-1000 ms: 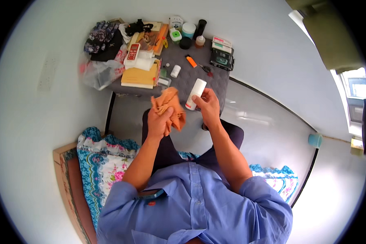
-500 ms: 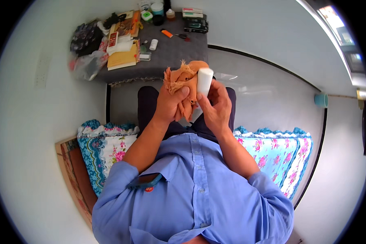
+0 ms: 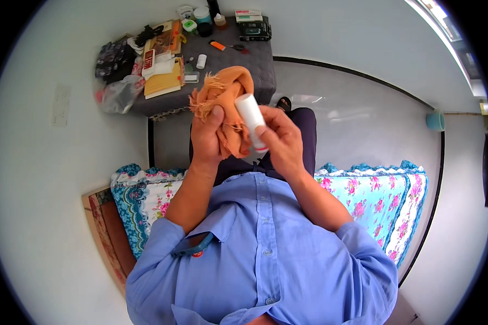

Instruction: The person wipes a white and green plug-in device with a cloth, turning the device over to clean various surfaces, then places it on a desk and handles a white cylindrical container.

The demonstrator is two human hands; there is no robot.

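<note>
In my left hand (image 3: 207,135) is a bunched orange cloth (image 3: 237,86) with frayed edges, the thumb pressed on its front. My right hand (image 3: 283,140) is closed round a white cylindrical bottle (image 3: 250,115), tilted with its upper end leaning left against the cloth. A pinkish-red band shows at the bottle's lower end. The bottle is slightly blurred. Both hands are raised above my lap, close together, and the cloth's folds hide most of my left fingers.
Ahead stands a grey-covered table (image 3: 228,70) with a small white bottle (image 3: 201,61), an orange-handled tool (image 3: 217,45), yellow envelopes (image 3: 164,82), a plastic bag (image 3: 122,95) and several jars. Floral bedding (image 3: 371,197) lies at both sides of me. A phone (image 3: 194,245) sits in my shirt pocket.
Both hands have shifted left in the view with the cloth and the bottle. The bottle has gone from nearly upright to leaning left, and its red-banded end now shows.
</note>
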